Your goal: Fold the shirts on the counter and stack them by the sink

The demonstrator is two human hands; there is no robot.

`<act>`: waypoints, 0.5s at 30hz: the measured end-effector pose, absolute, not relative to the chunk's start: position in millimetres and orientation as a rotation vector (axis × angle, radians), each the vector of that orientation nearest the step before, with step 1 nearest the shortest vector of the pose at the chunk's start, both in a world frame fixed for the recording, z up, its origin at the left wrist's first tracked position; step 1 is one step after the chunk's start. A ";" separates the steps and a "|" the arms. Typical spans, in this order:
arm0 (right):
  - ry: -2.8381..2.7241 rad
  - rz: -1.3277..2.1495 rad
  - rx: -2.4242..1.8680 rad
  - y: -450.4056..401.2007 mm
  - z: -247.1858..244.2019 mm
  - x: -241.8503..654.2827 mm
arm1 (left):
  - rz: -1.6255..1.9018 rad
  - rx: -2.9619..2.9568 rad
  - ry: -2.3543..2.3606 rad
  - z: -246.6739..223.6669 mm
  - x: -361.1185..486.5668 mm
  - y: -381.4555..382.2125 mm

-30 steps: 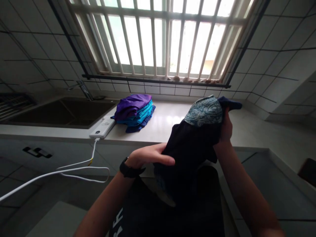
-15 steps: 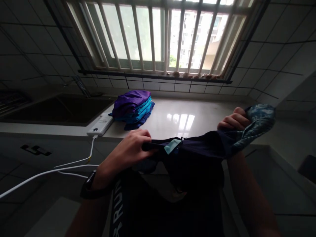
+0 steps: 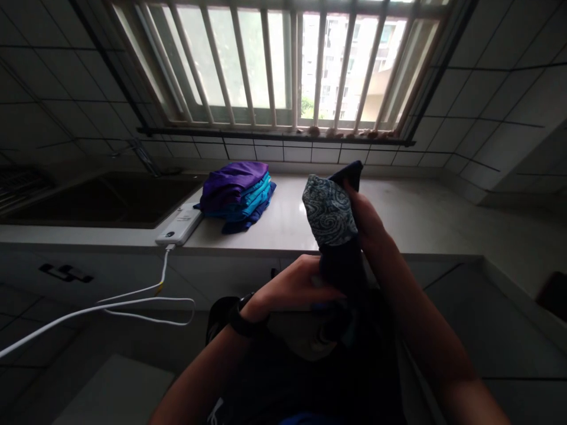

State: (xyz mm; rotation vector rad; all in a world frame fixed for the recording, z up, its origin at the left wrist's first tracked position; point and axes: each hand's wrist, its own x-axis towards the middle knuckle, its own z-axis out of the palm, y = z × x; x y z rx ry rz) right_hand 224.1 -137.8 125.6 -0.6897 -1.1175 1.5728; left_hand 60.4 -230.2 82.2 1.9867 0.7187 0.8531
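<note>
The person's right hand (image 3: 367, 217) is clenched high on a dark navy cloth garment (image 3: 342, 265), its fingers closed around the fabric just below a rounded blue-and-white swirl-patterned panel (image 3: 328, 211). The panel sticks up above the hand, and a narrow navy flap (image 3: 352, 174) rises behind it. The garment hangs upright in front of the person's body, overlapping the front edge of the pale polished stone counter (image 3: 292, 218) in this view and not resting on it.

The left hand (image 3: 301, 282), with a black wristwatch (image 3: 245, 316) on its wrist, lies against the lower part of the garment with its fingers stretched across the cloth. The light is poor there, so I can't tell whether it is grasping the fabric or only touching it.

A folded stack of clothes (image 3: 234, 198), purple on top, then turquoise, with navy beneath, sits toward the back of the counter, left of the garment. Just beside it, near the front edge, lies a flat white rectangular power bank (image 3: 179, 224), and a white charging cable (image 3: 146, 303) drops over that edge in a long loop. A dark inset sink (image 3: 133, 198) with a metal tap (image 3: 144, 156) fills the counter's left end. A barred window (image 3: 274, 65) sits above the tiled back wall (image 3: 487, 100).
</note>
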 end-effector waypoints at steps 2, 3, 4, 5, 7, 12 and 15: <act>-1.098 1.581 -0.740 -134.8 122.3 215.7 | 0.936 1.915 0.735 81.3 66.4 -233.7; -1.092 1.586 -0.760 -134.5 120.5 212.1 | 1.015 1.902 0.830 80.7 69.0 -234.1; -1.090 1.593 -0.774 -135.0 119.0 209.2 | 1.108 1.893 0.968 79.9 70.9 -233.8; -1.093 1.601 -0.783 -136.0 117.9 206.9 | 1.176 1.880 1.099 78.9 72.0 -233.0; -1.107 1.617 -0.780 -138.1 116.7 204.1 | 1.223 1.820 1.230 76.9 70.9 -231.3; -1.209 1.595 -0.812 -132.8 109.3 195.5 | 1.117 1.295 0.855 84.7 63.3 -234.7; -1.367 1.463 -0.917 -135.3 101.4 187.9 | 1.326 0.925 0.714 101.4 66.8 -235.6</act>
